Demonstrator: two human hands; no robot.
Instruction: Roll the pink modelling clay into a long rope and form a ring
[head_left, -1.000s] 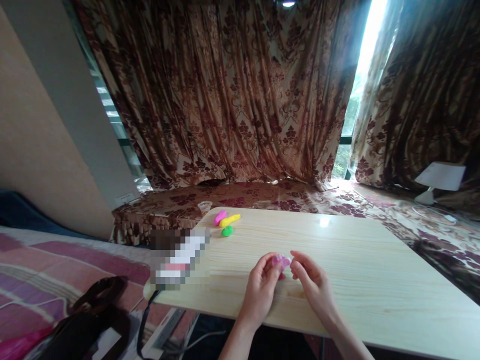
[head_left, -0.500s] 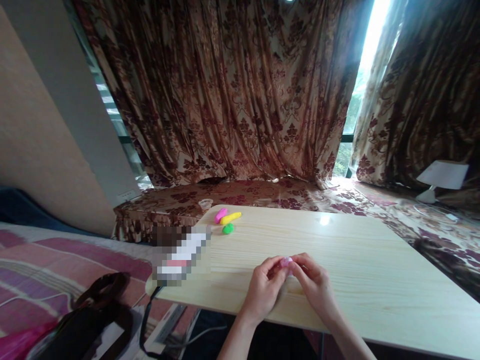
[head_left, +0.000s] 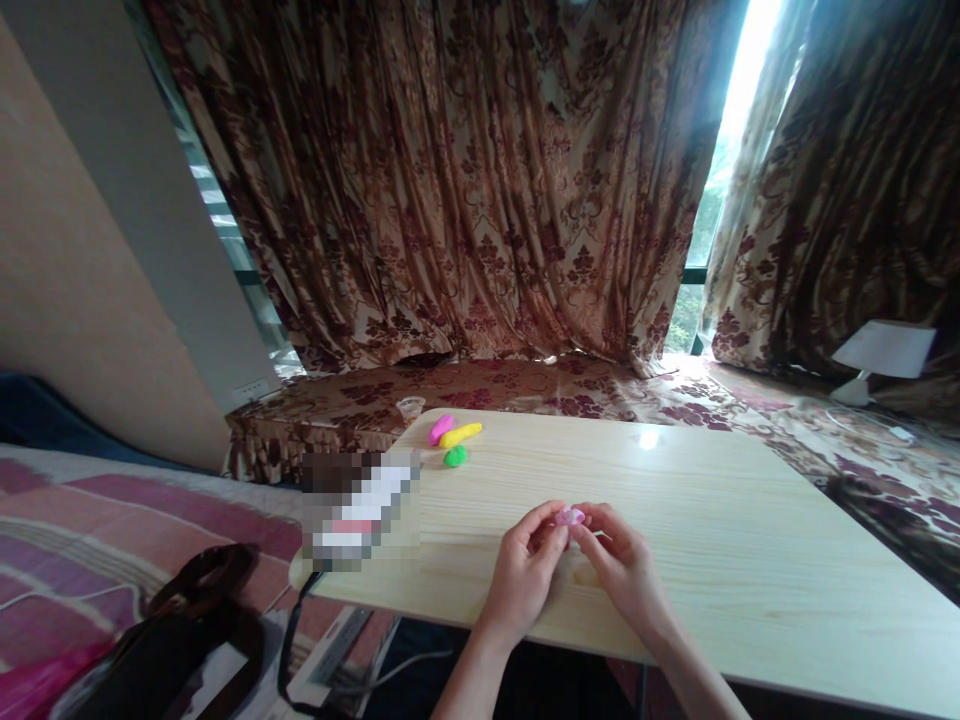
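Between my fingertips is a small piece of pale pink-and-white modelling clay (head_left: 571,516), held just above the table (head_left: 720,560). My left hand (head_left: 529,560) pinches its left side with thumb and fingers. On the other side, the thumb and fingers of my right hand (head_left: 616,555) are closed on the same piece. Parts of the clay are covered by the fingers. Farther back on the table lie a bright pink lump of clay (head_left: 440,430), a yellow clay roll (head_left: 461,435) touching it, and a green clay lump (head_left: 455,457) in front.
A blurred-out flat object (head_left: 364,510) lies at the table's left edge, with a black strap (head_left: 291,640) hanging down. A small clear cup (head_left: 410,407) stands behind the far left corner. A white lamp (head_left: 885,350) is at the far right, and a bed (head_left: 150,520) on the left.
The pink-and-white piece has turned between my fingers and now looks flatter and wider. My hands have shifted slightly; the other clay lumps lie where they were.
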